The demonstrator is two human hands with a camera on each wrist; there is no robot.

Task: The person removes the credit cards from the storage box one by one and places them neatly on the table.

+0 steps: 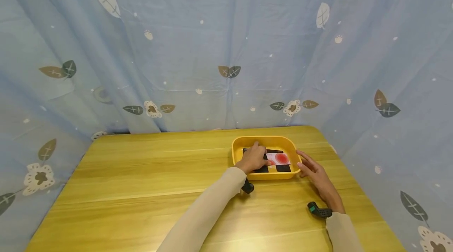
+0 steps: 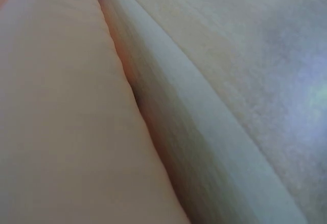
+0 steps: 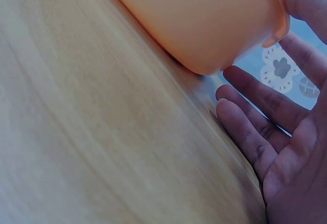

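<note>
In the head view a yellow plastic basket [image 1: 263, 176] stands toward the right of the table. My left hand [image 1: 253, 157] reaches into it, thumb and fingers at the left end of a flat white packet [image 1: 281, 159] with red circles. Under and around that packet lie flat black pieces [image 1: 283, 168], partly covered by the left hand. My right hand [image 1: 316, 173] is at the basket's right end and pinches its rim. In the right wrist view the thumb goes behind the rim of the basket [image 3: 214, 24], and the lower fingers [image 3: 245, 132] hang loosely beside it.
The basket rests on a yellowish wood-grain table [image 1: 141, 177]. A blue curtain [image 1: 198, 47] with leaves and flowers hangs behind and at both sides. A dark wrist device [image 1: 320, 210] sits on the right wrist. The left wrist view shows mostly a blurred pale surface [image 2: 66, 106].
</note>
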